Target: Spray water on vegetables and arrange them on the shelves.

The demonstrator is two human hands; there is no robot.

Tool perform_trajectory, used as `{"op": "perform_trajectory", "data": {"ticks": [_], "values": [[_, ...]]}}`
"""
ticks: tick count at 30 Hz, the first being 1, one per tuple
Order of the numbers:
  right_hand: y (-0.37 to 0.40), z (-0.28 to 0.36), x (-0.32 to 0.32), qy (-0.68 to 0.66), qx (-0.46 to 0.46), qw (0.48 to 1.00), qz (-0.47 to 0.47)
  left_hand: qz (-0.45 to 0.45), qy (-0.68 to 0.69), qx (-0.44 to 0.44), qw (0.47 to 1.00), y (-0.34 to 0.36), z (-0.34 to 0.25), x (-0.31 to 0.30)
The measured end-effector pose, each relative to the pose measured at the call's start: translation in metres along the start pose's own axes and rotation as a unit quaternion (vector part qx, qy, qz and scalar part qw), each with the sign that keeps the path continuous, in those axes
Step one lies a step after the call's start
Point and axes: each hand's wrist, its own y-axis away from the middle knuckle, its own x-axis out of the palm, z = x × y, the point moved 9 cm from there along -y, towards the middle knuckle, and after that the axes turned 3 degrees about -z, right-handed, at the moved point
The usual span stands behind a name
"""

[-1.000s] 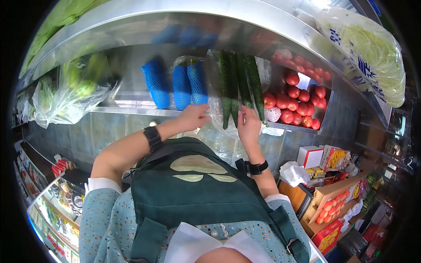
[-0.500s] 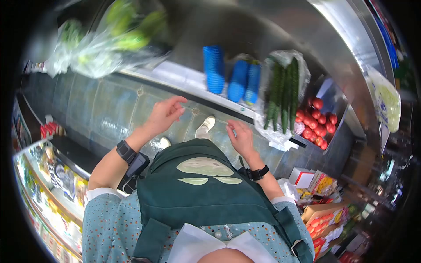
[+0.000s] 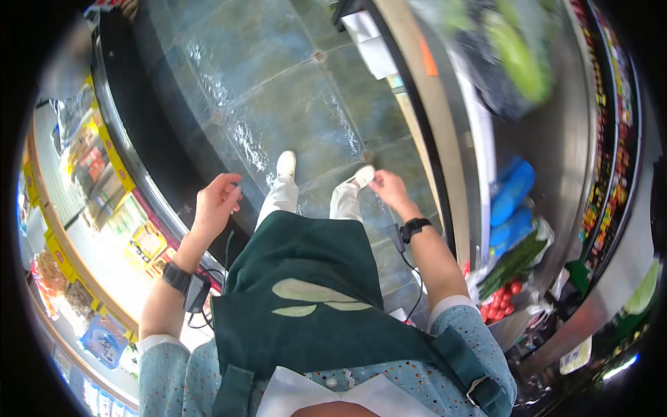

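Observation:
My left hand (image 3: 217, 203) hangs over the dark base of a refrigerated display, empty, its fingers loosely curled and apart. To the right, my right hand (image 3: 390, 189) is above the tiled floor near the counter's edge, with its fingers bent downward; nothing shows in it. Neither hand touches any goods. Between and below them lies the green apron (image 3: 306, 257) with pale leaf shapes. Black bands with small devices sit on both wrists. On the counter at the right are blue-netted produce (image 3: 511, 191), dark green cucumbers (image 3: 512, 265) and red tomatoes (image 3: 499, 304).
A lit display case (image 3: 111, 208) with packaged goods curves along the left. At the right runs a metal counter (image 3: 566, 139), with bagged green vegetables (image 3: 514, 52) at its upper end. Wet-looking floor tiles (image 3: 278, 90) lie between them.
The view has turned left, so the counter and produce now stand at the right and the display case looms larger. Both feet are now seen stepping on the floor. Both hands remain empty.

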Motion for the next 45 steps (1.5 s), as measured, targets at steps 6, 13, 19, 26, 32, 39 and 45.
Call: {"op": "perform_trajectory", "data": {"ticks": [6,13,19,26,32,39,45], "values": [[-0.148,-0.098,0.042,-0.271,0.212,0.936,-0.074,-0.009,0.062,-0.1,0.993,-0.01,0.108,0.023],[-0.282,-0.239,0.036,-0.474,0.297,0.787,-0.262,-0.034,0.088,-0.218,0.971,0.002,0.202,0.062],[-0.351,-0.29,-0.005,-0.51,0.297,0.729,-0.348,-0.068,0.065,-0.252,0.963,-0.008,0.227,0.074],[-0.383,-0.322,0.017,-0.681,0.255,0.592,-0.346,-0.08,0.066,-0.234,0.967,-0.019,0.204,0.086],[-0.278,-0.215,0.05,-0.763,0.126,0.617,-0.148,-0.05,0.061,-0.19,0.979,-0.017,0.152,0.086],[-0.071,-0.041,0.063,-0.684,0.201,0.699,-0.064,0.037,0.049,-0.095,0.994,-0.019,0.046,0.083],[0.127,0.056,-0.018,-0.731,0.14,0.666,-0.053,0.149,-0.02,0.034,0.988,0.0,-0.041,0.09]]}}
